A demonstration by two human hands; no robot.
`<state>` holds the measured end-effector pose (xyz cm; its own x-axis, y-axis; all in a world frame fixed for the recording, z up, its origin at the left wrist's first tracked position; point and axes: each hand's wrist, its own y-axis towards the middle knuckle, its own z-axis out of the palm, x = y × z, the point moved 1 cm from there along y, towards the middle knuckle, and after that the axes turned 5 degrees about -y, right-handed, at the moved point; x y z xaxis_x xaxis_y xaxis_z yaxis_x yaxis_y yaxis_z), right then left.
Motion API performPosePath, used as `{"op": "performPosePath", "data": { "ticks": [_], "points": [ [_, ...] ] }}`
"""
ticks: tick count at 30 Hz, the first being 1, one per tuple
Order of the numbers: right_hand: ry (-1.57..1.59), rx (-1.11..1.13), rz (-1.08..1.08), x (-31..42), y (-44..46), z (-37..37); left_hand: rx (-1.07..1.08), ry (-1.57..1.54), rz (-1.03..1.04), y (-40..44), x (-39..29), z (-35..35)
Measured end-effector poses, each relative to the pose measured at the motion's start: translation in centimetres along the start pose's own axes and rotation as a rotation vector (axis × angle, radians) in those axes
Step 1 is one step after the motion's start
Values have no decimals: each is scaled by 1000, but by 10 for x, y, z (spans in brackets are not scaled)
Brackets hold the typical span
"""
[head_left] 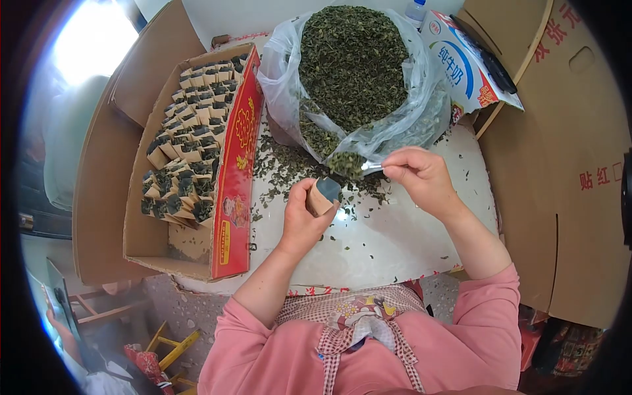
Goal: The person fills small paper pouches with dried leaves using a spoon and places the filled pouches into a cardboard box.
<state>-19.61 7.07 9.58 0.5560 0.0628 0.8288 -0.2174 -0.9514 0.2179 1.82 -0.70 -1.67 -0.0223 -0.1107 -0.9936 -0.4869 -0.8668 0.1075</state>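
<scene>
My left hand [304, 222] is closed around a small brown paper packet [322, 196] with a dark opening at its top. My right hand [415, 172] pinches the handle of a spoon [372, 168], whose bowl is heaped with dried green leaves [346, 164]. The spoon is above and to the right of the packet, near its mouth. Behind both hands stands a clear plastic bag [280, 69] full of dried leaves [355, 62]. Loose leaves lie scattered on the white tabletop [395, 243] below the bag.
A red-sided cardboard box [234, 197] at the left holds rows of filled paper packets [191, 128]. A milk carton box [461, 66] with a dark object on it stands at back right, beside large cardboard [573, 151]. Another person's hand [60, 326] shows at lower left.
</scene>
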Motion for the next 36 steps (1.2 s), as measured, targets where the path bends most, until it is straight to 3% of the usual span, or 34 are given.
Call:
{"op": "performPosePath", "data": {
  "ticks": [13, 15, 21, 27, 31, 34, 36],
  "points": [
    [-155, 154, -174, 18, 4, -1, 13, 86, 27, 1, -5, 0],
    [-311, 141, -355, 24, 7, 1, 9, 106, 56, 1, -5, 0],
    [-559, 171, -618, 40, 10, 8, 7, 157, 73, 1, -6, 1],
    [-737, 245, -779, 62, 4, 19, -8, 172, 85, 1, -4, 1],
    [-728, 220, -772, 59, 9, 9, 2, 161, 66, 1, -5, 1],
    [-614, 69, -667, 41, 22, -5, -4, 124, 62, 1, 2, 0],
    [-602, -120, -451, 27, 34, -12, -7, 110, 82, 1, 3, 0]
  ]
}}
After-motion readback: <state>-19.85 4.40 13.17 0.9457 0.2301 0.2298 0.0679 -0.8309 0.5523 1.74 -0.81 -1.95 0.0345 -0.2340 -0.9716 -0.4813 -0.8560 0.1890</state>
